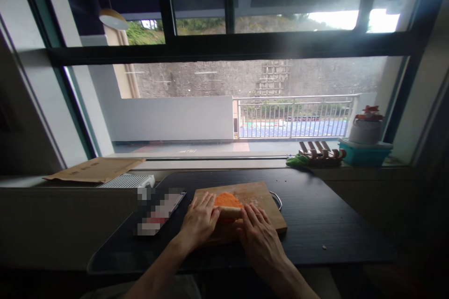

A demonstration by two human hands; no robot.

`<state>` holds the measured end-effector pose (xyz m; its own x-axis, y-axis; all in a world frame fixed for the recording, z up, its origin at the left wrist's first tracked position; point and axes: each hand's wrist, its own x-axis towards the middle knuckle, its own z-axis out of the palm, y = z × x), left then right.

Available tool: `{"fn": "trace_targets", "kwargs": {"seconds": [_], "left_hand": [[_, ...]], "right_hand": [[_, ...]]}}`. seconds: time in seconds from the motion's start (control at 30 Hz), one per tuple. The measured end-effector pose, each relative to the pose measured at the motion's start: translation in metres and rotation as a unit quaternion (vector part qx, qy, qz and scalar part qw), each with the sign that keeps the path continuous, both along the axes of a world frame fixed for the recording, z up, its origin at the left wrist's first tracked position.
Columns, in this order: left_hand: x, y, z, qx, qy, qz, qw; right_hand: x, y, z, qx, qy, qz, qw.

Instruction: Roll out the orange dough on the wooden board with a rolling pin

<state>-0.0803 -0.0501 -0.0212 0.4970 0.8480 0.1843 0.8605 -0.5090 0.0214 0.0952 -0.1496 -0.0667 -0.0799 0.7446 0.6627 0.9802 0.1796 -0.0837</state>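
Note:
A short wooden rolling pin [230, 213] lies across a flat round of orange dough [227, 200]. Under the dough is a wooden cutting board [259, 191], with pale flour-like specks on its right part. My left hand [200, 217] covers and holds the left end of the pin, its fingers long over the top and the thumb at the near side. At the right end my right hand [258, 226] holds the pin the same way, knuckles up. Both pin ends and part of the dough are hidden by my hands.
The board rests on a dark table [315, 219]. A phone [163, 212], partly blurred out, lies to the left. A metal handle [277, 200] sticks out at the board's right. On the sill are flat cardboard [94, 169], a dark rack [321, 153] and a teal box [366, 152].

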Motion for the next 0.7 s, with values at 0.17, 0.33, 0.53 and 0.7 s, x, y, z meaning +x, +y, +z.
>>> {"fn": "trace_targets", "kwargs": {"seconds": [0.17, 0.33, 0.53, 0.7], "left_hand": [[0.013, 0.031, 0.003, -0.003, -0.001, 0.004, 1.0], [0.035, 0.067, 0.006, -0.001, -0.007, 0.044, 0.999], [0.018, 0.029, -0.002, 0.024, -0.014, 0.029, 0.999], [0.004, 0.001, -0.005, 0.023, -0.034, 0.008, 0.999]], "right_hand": [[0.005, 0.036, 0.029, -0.107, 0.041, -0.032, 0.993], [0.015, 0.078, 0.046, -0.171, 0.058, -0.065, 0.981], [0.008, 0.045, 0.014, -0.09, 0.051, -0.052, 0.993], [0.003, 0.013, 0.011, -0.058, 0.042, -0.029, 0.997]]}}
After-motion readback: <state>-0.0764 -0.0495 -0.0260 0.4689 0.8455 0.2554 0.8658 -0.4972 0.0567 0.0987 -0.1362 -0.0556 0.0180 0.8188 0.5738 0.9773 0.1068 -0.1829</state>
